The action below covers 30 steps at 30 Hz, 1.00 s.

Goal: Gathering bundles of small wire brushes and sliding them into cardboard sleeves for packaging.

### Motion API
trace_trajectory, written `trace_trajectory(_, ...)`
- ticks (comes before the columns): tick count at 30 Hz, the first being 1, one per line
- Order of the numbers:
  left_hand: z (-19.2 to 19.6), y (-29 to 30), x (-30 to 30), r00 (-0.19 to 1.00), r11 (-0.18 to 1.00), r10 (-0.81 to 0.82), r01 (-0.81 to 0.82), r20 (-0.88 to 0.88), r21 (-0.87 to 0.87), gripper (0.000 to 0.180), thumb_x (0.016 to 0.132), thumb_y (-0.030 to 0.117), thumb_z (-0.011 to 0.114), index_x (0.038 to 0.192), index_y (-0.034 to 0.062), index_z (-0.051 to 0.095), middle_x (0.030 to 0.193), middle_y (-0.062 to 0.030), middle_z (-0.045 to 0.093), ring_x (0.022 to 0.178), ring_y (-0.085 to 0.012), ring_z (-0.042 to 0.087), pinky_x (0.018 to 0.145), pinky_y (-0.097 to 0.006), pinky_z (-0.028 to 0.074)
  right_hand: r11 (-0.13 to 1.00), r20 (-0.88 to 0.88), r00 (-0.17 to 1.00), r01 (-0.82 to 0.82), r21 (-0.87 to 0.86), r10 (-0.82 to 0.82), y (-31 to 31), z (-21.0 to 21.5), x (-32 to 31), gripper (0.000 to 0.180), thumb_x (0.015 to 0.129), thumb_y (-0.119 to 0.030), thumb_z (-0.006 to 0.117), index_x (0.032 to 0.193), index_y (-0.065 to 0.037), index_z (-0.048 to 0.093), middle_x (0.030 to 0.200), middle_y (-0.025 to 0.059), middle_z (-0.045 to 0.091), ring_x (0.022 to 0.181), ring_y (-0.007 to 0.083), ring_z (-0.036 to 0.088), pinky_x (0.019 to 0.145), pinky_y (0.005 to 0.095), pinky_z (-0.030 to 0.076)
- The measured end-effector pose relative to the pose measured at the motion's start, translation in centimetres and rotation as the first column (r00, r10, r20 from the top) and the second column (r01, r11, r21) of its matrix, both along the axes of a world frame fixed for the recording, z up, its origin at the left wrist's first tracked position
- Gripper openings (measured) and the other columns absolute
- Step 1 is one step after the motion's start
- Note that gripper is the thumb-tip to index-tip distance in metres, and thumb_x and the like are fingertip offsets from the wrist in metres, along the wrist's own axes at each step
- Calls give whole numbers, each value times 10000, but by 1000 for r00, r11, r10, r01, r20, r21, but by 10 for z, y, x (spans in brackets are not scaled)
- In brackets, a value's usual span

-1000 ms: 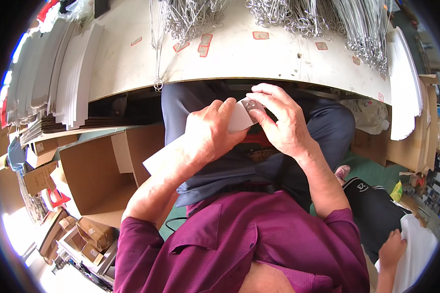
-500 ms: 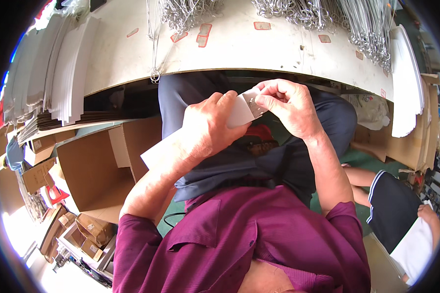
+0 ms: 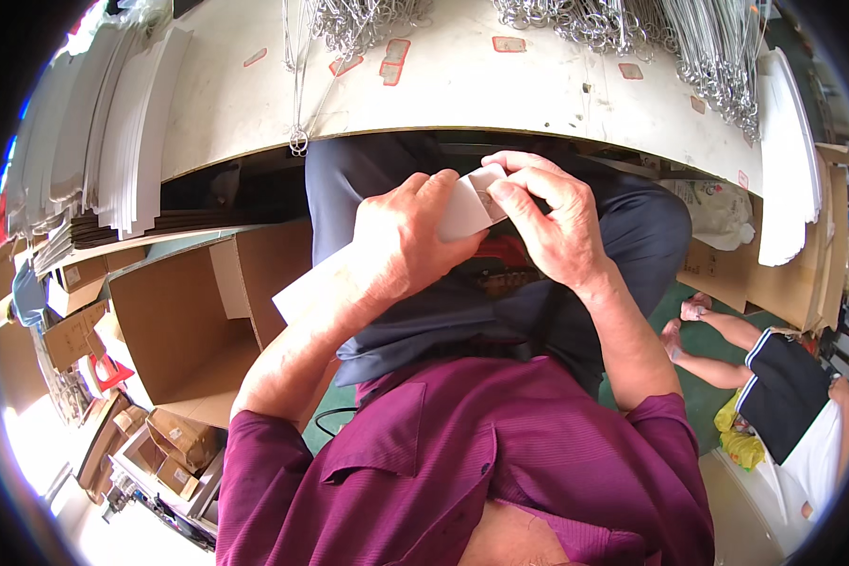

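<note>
Bright daylight, glare lower left, fisheye-bent dark edges, sharp centre.

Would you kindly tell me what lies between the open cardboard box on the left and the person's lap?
In the head view, the left hand and its forearm cross that stretch, holding a white card whose long end juts toward the cardboard box.

— Position of the left hand (image 3: 407,243)?

— Raised in front of the lap, fingers curled closed, knuckles up, thumb side toward the right hand (image 3: 552,222). Forearm runs up from the lower left, elbow bent.

— And the right hand?

— Just beside the left hand, nearly touching it. Fingertips (image 3: 502,193) are pinched together and point toward the left hand's thumb. Wrist is flexed; forearm rises from the lower right, sleeve rolled to the elbow.
</note>
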<state>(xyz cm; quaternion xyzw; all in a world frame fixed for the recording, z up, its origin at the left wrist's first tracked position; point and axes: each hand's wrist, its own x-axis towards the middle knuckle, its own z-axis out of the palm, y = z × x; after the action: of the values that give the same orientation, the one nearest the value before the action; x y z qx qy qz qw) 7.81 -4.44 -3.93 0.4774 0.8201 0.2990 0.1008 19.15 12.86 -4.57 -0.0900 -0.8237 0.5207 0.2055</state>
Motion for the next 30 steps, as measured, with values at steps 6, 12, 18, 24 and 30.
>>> trace_trajectory(6,-4,-3,-3,998,999,37,-38,43,3,546,723,230,884,1174,14,665,961,-154,717,844,-324,735,721,-402,614,986,60,991,-129,102,123,3,4,8,249,928,-171,739,1097,12,736,1173,233,700,1026,347,720,898,373,568)
trace_trajectory(12,-5,-5,-3,997,998,49,-52,65,47,574,723,243,893,1195,13,663,972,-156,719,843,-318,739,723,-392,616,997,90,994,-64,31,61,-4,5,15,226,943,-146,725,1110,6,737,1133,223,710,991,331,729,873,368,576)
trace_trajectory(18,0,-8,2,999,1000,19,-19,32,-3,598,716,244,899,1212,21,650,955,-151,715,826,-326,738,708,-401,622,994,44,994,-95,-62,98,-1,5,6,155,924,-41,717,1067,18,727,1064,177,726,937,290,732,815,353,578)
trace_trajectory(24,-3,-7,4,1000,999,-17,17,-17,35,610,709,241,901,1217,24,641,942,-157,713,817,-332,740,703,-414,626,989,182,980,-56,-137,80,-3,17,0,145,912,14,694,1052,-1,730,1115,156,724,948,256,732,797,328,588)
trace_trajectory(30,-3,-8,3,1000,999,-13,14,-16,49,618,706,225,908,1222,24,634,950,-159,711,823,-334,740,703,-412,627,984,85,984,-145,-102,154,5,7,0,146,917,-1,697,1059,-5,732,1095,151,737,972,227,737,832,319,599)
